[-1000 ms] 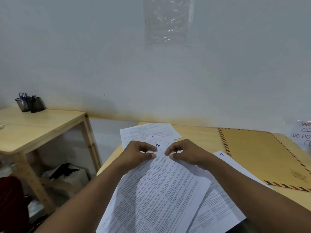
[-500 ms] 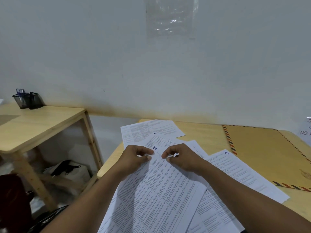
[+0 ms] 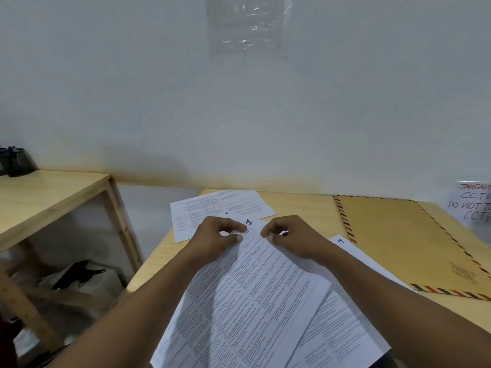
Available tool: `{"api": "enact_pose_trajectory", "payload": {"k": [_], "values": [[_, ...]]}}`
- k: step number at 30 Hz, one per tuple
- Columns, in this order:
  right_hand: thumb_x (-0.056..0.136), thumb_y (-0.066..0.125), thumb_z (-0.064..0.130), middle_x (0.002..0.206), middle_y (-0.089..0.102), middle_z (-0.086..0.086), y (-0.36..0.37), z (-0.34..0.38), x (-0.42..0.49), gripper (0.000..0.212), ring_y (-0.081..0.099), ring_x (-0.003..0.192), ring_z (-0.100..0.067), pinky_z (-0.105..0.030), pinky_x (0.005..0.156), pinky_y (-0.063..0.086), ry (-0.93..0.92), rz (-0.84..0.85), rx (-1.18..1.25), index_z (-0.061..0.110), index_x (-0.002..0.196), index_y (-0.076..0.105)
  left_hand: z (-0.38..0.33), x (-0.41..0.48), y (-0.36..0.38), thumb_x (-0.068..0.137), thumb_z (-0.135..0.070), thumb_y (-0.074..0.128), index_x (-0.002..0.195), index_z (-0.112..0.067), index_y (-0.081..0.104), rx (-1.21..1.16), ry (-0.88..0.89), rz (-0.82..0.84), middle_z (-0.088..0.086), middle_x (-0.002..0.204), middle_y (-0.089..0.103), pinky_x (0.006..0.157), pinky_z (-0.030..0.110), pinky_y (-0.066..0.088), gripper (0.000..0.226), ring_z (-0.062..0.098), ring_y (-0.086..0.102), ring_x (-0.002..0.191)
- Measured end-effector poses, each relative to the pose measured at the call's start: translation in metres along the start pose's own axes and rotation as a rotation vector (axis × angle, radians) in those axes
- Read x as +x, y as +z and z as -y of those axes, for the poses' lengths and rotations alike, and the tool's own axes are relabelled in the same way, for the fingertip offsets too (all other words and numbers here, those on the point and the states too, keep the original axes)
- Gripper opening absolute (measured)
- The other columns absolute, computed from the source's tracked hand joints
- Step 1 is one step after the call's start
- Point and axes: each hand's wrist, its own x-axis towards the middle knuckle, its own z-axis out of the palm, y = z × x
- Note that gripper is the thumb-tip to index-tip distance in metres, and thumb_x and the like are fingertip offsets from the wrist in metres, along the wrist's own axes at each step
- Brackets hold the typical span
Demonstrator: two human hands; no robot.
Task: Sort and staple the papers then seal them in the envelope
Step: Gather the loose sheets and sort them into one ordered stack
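the white printed sheet marked 1 (image 3: 255,301) lies topmost on the pale wooden desk (image 3: 305,205), its long axis running from 6 o'clock toward 12. a white sheet marked 4 (image 3: 342,341) shows beneath it at 4 o'clock. at its far end the left hand (image 3: 212,240) and right hand (image 3: 295,240) each pinch the top edge, grips closed on paper, equally near. beyond, at 12, lie a sheet marked 5 (image 3: 228,213) and another printed sheet (image 3: 220,203). the brown striped-edge envelope (image 3: 403,243) lies at 2 o'clock, nearer the right hand.
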Motion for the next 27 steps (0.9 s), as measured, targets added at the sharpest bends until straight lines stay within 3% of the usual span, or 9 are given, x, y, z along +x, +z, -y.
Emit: {"api": "enact_pose_trajectory", "payload": {"k": [2,4,9,14,17,20,23,27], "values": [[0.090,0.065,0.005,0.093,0.074,-0.003,-0.017,-0.004,-0.006,0.017,0.060,0.068,0.006,-0.008,0.065,0.045,0.024,-0.018,0.026,0.015,0.094,0.078,-0.008,0.005,0.008,0.089,-0.021,0.077,0.100,-0.032,0.081,0.004,0.029,0.035,-0.015,0.110,0.075,0.094,0.024,0.047,0.016,-0.002,0.063,0.110],[0.091,0.065,0.006,0.089,0.071,-0.008,-0.034,-0.012,-0.013,0.015,0.058,0.063,-0.004,-0.016,0.057,0.047,0.085,-0.009,0.062,0.015,0.094,0.077,-0.015,0.009,0.017,0.089,-0.019,0.076,0.100,-0.030,0.081,0.009,0.062,0.066,-0.015,0.109,0.075,0.094,0.022,0.046,0.017,-0.003,0.063,0.111],[0.093,0.064,0.011,0.078,0.070,0.005,-0.065,-0.032,-0.036,0.011,0.067,0.067,-0.009,-0.031,0.061,0.054,0.207,-0.041,0.090,0.015,0.095,0.074,-0.030,0.020,0.043,0.089,-0.019,0.076,0.100,-0.030,0.082,0.023,0.116,0.112,-0.015,0.108,0.075,0.095,0.024,0.047,0.017,-0.003,0.064,0.110],[0.092,0.063,0.010,0.087,0.073,-0.006,-0.075,-0.044,-0.046,0.011,0.071,0.069,-0.013,-0.030,0.058,0.054,0.246,-0.070,0.103,0.011,0.096,0.073,-0.038,0.020,0.055,0.089,-0.016,0.077,0.102,-0.027,0.082,0.084,0.111,0.260,-0.018,0.103,0.075,0.084,0.010,0.045,0.018,-0.012,0.065,0.096],[0.092,0.062,0.009,0.089,0.074,-0.007,-0.062,-0.040,-0.036,0.013,0.071,0.070,-0.014,-0.032,0.059,0.052,0.248,-0.035,0.081,0.011,0.097,0.073,-0.023,0.013,0.039,0.088,-0.014,0.077,0.101,-0.027,0.082,0.085,0.082,0.233,-0.016,0.104,0.076,0.086,0.013,0.046,0.019,-0.012,0.066,0.096],[0.092,0.063,0.010,0.095,0.073,-0.009,-0.036,-0.031,-0.013,0.012,0.067,0.069,-0.009,-0.019,0.056,0.048,0.194,-0.005,-0.014,0.013,0.096,0.073,-0.003,0.002,0.009,0.088,-0.012,0.077,0.101,-0.024,0.083,0.068,0.023,0.155,-0.023,0.094,0.076,0.083,0.013,0.046,0.018,-0.013,0.066,0.090],[0.091,0.065,0.015,0.104,0.069,0.003,-0.008,-0.021,0.012,0.013,0.063,0.080,-0.004,-0.009,0.065,0.043,0.079,0.039,-0.184,0.021,0.099,0.074,0.015,-0.010,-0.021,0.089,-0.010,0.076,0.100,-0.024,0.083,0.048,-0.043,0.100,-0.031,0.085,0.074,0.080,0.014,0.047,0.019,-0.014,0.066,0.084],[0.090,0.066,0.020,0.124,0.064,0.004,0.023,-0.010,0.038,0.026,0.058,0.115,-0.014,-0.020,0.085,0.040,0.003,0.188,-0.356,0.021,0.116,0.068,0.037,-0.020,-0.045,0.087,-0.016,0.078,0.090,-0.035,0.083,0.030,-0.125,0.028,-0.022,0.092,0.076,0.084,0.020,0.049,0.020,-0.007,0.068,0.088]]}}
